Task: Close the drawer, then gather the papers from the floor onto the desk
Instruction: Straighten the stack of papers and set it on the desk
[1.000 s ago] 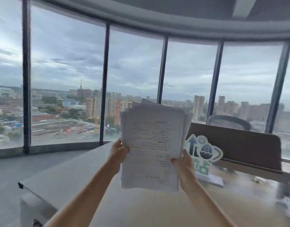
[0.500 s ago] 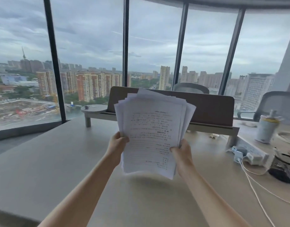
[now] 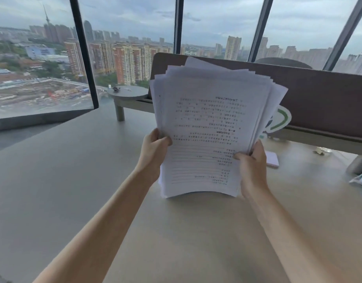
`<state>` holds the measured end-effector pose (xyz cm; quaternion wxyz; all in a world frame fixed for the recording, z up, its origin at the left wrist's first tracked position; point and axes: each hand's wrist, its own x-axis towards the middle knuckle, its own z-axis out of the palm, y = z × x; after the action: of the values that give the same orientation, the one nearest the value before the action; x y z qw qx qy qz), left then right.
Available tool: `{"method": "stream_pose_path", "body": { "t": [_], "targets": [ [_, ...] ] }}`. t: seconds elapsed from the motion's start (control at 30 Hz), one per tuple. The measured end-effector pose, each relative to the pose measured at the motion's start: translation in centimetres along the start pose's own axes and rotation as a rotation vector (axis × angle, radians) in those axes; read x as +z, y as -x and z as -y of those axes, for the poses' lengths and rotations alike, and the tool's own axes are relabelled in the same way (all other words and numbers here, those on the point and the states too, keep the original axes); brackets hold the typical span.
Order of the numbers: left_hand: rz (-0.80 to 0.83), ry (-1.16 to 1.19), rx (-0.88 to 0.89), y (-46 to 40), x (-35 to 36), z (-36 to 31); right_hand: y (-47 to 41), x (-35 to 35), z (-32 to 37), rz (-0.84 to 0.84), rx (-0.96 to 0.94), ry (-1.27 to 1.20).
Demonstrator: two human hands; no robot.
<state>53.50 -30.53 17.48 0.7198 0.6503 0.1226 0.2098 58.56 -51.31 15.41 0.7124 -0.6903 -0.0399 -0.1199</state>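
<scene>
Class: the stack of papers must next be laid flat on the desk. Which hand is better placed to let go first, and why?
Probably the left hand: it pinches only the papers' edge, while the right hand grips lower, supporting the stack above the desk.

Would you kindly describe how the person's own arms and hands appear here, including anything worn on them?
Both forearms are bare as far as the frame shows, with no sleeves in view. The left hand and right hand wear no gloves, and no watch, bracelet or ring is visible on the wrists or fingers.
</scene>
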Motion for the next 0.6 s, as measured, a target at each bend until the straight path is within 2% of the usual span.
{"method": "stream_pose_path", "body": {
  "t": [0.27, 0.43, 0.6],
  "targets": [
    [-0.033, -0.065, 0.008, -0.8, -0.6, -2.6, -0.1, 2.1, 1.6, 0.045, -0.025, -0.065],
    [0.019, -0.092, 0.024, 0.7, -1.2, -2.9, 1.4, 1.2, 2.4, 0.107, -0.021, -0.033],
    [0.085, -0.098, 0.046, 1.7, -1.3, -2.5, 1.8, 0.3, 3.7, 0.104, -0.096, -0.019]
  ]
}}
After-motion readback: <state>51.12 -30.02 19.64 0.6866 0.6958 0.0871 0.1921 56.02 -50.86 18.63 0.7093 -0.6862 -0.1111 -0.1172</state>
